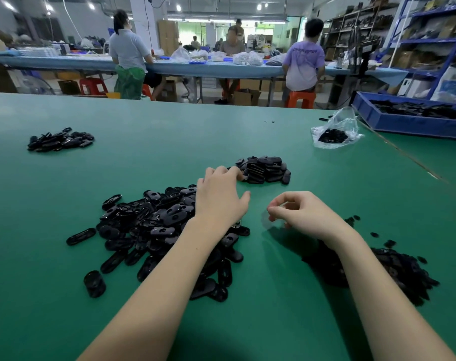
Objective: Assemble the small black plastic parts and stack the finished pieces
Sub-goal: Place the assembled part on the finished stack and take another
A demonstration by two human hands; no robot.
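left hand (221, 196) is reaching to the finished stack (264, 169) on the green surface (169, 142), fingers curled at its edge, grip contents unclear. right hand (299, 212) is hovering loosely curled, apparently empty. loose parts pile (154, 222) is lying under the left wrist. risk: nudging the stack could be toppling it.

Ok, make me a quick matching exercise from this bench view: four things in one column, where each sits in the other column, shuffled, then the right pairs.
Things:
1. clear plastic bag of black bits
2. blue plastic bin
3. tidy stack of black oval plastic pieces
4. small far heap of black oval parts

Places:
A. at the left hand's fingertips
B. far left of the green table
C. right edge, holding black parts
D. just left of the bin

Pairs: 1-D, 2-C, 3-A, 4-B
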